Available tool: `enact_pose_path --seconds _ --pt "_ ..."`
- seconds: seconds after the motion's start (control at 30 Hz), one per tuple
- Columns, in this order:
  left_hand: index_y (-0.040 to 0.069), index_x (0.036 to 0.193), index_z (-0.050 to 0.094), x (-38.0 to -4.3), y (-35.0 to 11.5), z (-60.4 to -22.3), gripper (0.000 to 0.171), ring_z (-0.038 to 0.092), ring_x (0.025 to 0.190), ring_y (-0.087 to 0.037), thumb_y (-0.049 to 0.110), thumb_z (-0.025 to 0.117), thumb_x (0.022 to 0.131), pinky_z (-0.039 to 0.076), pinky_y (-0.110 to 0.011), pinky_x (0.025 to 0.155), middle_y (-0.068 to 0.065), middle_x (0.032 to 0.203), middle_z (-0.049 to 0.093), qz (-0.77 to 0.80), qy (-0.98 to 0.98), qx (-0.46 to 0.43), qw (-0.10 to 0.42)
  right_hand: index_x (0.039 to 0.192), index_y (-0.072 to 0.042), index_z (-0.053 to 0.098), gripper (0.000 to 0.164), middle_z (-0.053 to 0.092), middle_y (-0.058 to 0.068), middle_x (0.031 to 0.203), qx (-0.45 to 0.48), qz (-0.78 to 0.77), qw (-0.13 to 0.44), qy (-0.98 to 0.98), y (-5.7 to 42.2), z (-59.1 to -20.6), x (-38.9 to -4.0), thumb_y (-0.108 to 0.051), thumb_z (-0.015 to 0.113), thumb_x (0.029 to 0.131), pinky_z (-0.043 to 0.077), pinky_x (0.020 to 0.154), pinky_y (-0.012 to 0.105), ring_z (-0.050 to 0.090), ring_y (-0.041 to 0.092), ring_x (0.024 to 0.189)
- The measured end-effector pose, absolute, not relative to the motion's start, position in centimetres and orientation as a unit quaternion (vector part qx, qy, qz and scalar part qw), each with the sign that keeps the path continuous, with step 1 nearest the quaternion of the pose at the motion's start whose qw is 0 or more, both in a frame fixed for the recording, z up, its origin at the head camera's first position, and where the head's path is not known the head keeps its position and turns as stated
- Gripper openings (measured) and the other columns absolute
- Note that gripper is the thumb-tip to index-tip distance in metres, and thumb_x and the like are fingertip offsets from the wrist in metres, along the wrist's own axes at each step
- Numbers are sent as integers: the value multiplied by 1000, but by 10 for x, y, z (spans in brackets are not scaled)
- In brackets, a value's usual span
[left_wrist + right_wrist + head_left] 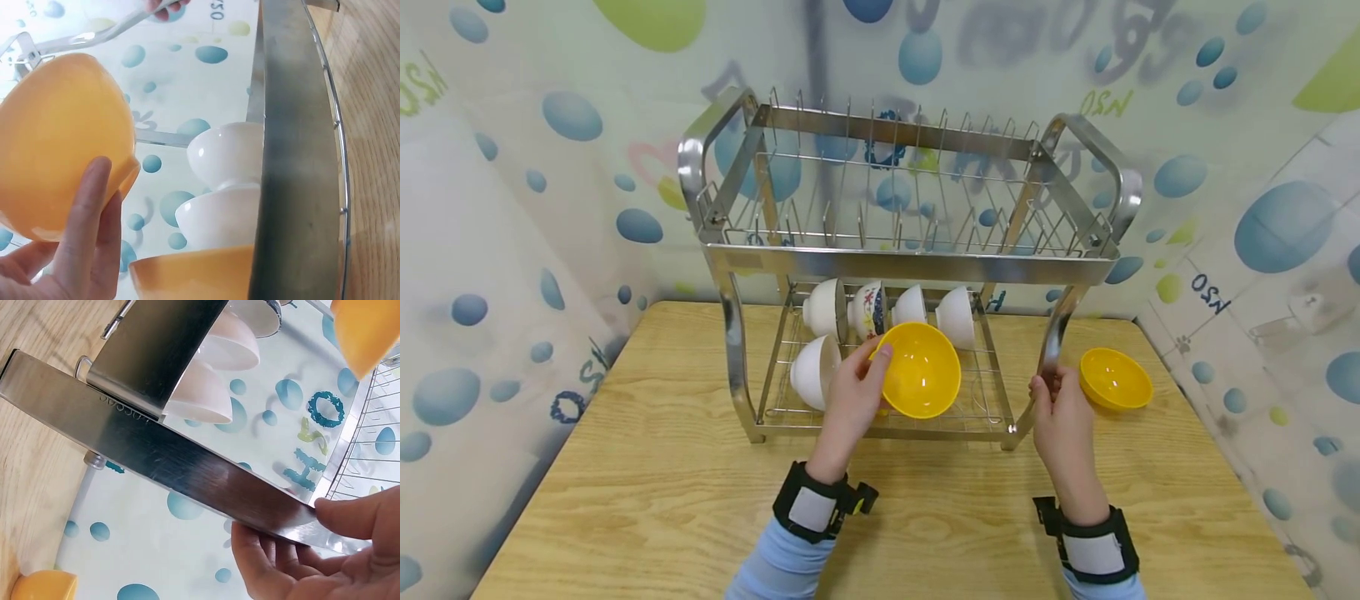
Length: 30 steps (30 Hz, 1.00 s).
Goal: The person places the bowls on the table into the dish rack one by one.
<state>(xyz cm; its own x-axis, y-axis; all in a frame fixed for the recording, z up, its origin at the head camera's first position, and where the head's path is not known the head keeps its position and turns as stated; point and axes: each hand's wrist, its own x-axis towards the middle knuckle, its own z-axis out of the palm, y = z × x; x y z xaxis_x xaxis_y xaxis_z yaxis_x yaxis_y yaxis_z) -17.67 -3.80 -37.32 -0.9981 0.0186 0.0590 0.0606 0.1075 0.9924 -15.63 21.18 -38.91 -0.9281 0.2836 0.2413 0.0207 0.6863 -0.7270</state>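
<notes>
My left hand [852,392] pinches a yellow bowl [922,371] by its left rim, with the glossy inside facing the head camera. The bowl is in front of the lower shelf of a metal dish rack [902,265]. In the left wrist view, a finger lies along the outside of the held bowl [62,137]. A second yellow bowl [194,275] shows below it at the shelf, mostly hidden in the head view. My right hand [1065,425] grips the rack's right front leg [206,469], thumb on one side and fingers on the other.
On the lower shelf, several bowls stand on edge: a white bowl [815,372] in front and a row behind, including a patterned bowl [868,310]. The upper tier [895,175] has wire dividers. Another yellow bowl [1116,379] sits on the wooden table [625,500], right of the rack.
</notes>
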Motion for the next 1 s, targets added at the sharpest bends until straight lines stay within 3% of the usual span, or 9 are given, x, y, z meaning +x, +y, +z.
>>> enact_pose_path --seconds 0.13,0.23,0.47,0.73,1.0 --pt "23 129 58 -184 -30 -392 38 55 68 -17 40 52 96 51 -28 58 -7 95 62 -609 -786 -40 102 124 6 44 33 59 21 106 -83 382 166 -905 213 -388 -156 -18 44 101 53 79 47 59 31 92" --pt "24 129 58 -183 -23 -394 39 52 77 -17 40 54 94 47 -27 61 -5 100 62 -545 -823 -39 158 125 5 44 33 59 20 106 -85 377 165 -907 213 -389 -156 -18 43 101 53 77 44 59 30 92" --pt "22 134 54 -180 -9 -397 49 47 79 -19 45 56 90 47 -24 58 -12 99 50 -476 -857 -28 196 125 3 44 30 59 19 105 -83 374 166 -909 213 -391 -156 -15 44 100 53 73 39 58 28 90" --pt "14 133 55 -185 2 -410 53 46 70 -20 37 63 86 48 -24 53 -17 90 49 -291 -891 -70 340 126 4 43 32 59 20 106 -82 379 150 -910 213 -390 -156 -16 43 101 53 75 39 58 29 91" --pt "14 131 56 -190 14 -425 55 47 72 -22 37 69 82 51 -26 56 -16 88 48 -223 -895 -87 375 125 4 42 32 60 21 106 -80 378 144 -911 212 -391 -154 -16 44 100 53 77 44 59 31 92"
